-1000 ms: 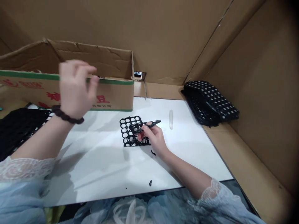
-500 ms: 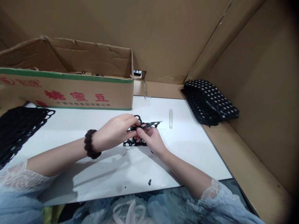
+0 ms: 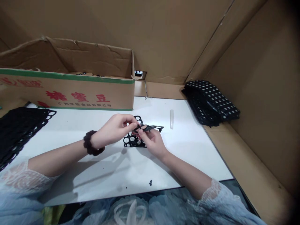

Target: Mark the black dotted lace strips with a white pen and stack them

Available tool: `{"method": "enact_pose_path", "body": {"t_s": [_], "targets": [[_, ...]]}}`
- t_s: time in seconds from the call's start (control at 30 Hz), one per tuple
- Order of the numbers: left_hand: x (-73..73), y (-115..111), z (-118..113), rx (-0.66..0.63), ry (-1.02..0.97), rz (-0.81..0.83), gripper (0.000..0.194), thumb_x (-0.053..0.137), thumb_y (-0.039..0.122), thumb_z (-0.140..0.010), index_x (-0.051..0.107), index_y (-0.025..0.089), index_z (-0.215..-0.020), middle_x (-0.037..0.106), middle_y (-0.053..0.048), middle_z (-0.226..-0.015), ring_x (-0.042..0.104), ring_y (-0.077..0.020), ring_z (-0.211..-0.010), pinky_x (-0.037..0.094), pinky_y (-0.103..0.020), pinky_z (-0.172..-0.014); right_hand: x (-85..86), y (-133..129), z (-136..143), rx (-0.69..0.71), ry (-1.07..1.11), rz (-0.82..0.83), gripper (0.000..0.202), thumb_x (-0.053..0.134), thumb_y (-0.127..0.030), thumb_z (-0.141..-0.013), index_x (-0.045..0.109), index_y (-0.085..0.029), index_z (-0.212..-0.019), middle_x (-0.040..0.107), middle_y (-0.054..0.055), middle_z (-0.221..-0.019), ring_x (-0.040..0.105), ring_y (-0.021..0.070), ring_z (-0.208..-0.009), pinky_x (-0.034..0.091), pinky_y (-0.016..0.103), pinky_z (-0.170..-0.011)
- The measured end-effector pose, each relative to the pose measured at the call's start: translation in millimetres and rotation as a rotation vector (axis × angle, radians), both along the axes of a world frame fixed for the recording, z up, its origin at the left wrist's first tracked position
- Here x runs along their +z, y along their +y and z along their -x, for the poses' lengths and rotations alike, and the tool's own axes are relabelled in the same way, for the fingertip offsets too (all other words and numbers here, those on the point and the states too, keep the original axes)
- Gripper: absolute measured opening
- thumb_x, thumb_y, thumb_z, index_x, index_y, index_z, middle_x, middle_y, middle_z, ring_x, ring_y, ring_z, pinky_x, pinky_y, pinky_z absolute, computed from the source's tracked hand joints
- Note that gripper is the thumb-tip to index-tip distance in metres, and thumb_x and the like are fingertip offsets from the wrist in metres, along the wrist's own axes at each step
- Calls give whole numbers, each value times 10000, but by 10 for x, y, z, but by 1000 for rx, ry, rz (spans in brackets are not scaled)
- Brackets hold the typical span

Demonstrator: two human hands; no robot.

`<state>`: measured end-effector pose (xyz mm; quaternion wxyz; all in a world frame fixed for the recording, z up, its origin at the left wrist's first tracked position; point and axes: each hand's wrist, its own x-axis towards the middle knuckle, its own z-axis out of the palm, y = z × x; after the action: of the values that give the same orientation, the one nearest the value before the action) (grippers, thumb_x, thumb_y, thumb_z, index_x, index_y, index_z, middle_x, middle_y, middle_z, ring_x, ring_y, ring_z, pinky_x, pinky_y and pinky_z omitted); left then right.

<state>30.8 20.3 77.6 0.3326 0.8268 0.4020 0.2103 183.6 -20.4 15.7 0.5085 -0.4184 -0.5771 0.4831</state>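
Cardboard box [image 3: 122, 93] lettered 糖蜜豆 in red, left hand [image 3: 117, 129] and right hand [image 3: 156, 143] pinching black perforated material [image 3: 147, 127]

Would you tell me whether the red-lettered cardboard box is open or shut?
The cardboard box is open: its inner walls show above the front, and small black pieces are visible inside.

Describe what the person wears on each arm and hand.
The left sleeve and right sleeve are light blue with white lace cuffs. A dark, bumpy band circles the wrist of the left hand; that of the right hand has none. Neither hand wears a glove.
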Motion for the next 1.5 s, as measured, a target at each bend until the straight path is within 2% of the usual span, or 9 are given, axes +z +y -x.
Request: {"method": "enact_pose_path", "body": {"t_s": [0.1,0.23,0.33,0.43,0.53,0.67,0.73,1.03,1.5], "targets": [[86,68,73,198,-95,-256,305,361,392,-851,561,162,-863,604,-17,-744,540,-126,-673,431,-255,-595,-11,-28,4,-25,12,0,190,483,-358,-789,561,-185,-776,611,39,-769,588,158,-721,467,297,-690],[315,430,530,727,-267,-795,372,228,387,-923,468,123,-1026,507,17,-764,537,-60,-688,403,-235,-618,-8,-38,-21,-3,-104,-119,200,468,-281,-795,572,-178,-659,583,37,-733,549,159,-782,432,313,-764],[401,724,934,802,54,-945,403,258,471,-902,469,171,-1068,517,26,-998,476,-93,-937,341,-284,-686,22,-32,-39,-12,-162,-200,216,474,-254,-783,581,-183,-609,557,49,-805,497,178,-911,391,325,-829],[391,816,1051,813,300,-916,534,313,539,-852,392,128,-1184,301,-34,-1282,276,-231,-1167,287,-429,-812,41,-32,-50,-16,-171,-224,226,469,-265,-783,579,-190,-600,543,53,-819,466,190,-957,366,334,-854],[372,641,818,690,298,-906,464,347,471,-866,385,164,-1212,319,-43,-1280,296,-244,-1162,271,-445,-917,46,-35,-55,-18,-174,-236,229,459,-263,-788,570,-191,-601,540,53,-773,456,195,-968,356,332,-852],[303,232,350,-13,421,-569,424,356,500,-836,478,205,-1115,595,-19,-877,548,-166,-782,395,-267,-656,50,-20,-60,-22,-167,-248,225,451,-265,-796,562,-179,-620,531,48,-763,492,176,-873,388,311,-785],[227,82,195,-206,491,-447,459,386,527,-810,455,203,-1128,620,-24,-830,572,-176,-719,384,-249,-590,41,-3,-67,-22,-156,-268,224,451,-277,-796,553,-171,-626,531,47,-777,504,168,-832,398,307,-766],[16,-1,87,-198,385,-411,300,364,368,-866,487,229,-1103,620,-30,-949,581,-165,-822,407,-239,-700,-28,17,-64,109,-92,-27,228,451,-369,-812,547,-163,-817,572,36,-765,547,157,-774,448,294,-719],[-62,55,13,-126,152,-287,298,381,337,-853,620,174,-924,606,-18,-762,527,-123,-668,359,-212,-605,-54,23,-11,20,-183,-64,227,395,-363,-843,524,-179,-810,555,33,-783,540,136,-741,474,284,-698]]}}
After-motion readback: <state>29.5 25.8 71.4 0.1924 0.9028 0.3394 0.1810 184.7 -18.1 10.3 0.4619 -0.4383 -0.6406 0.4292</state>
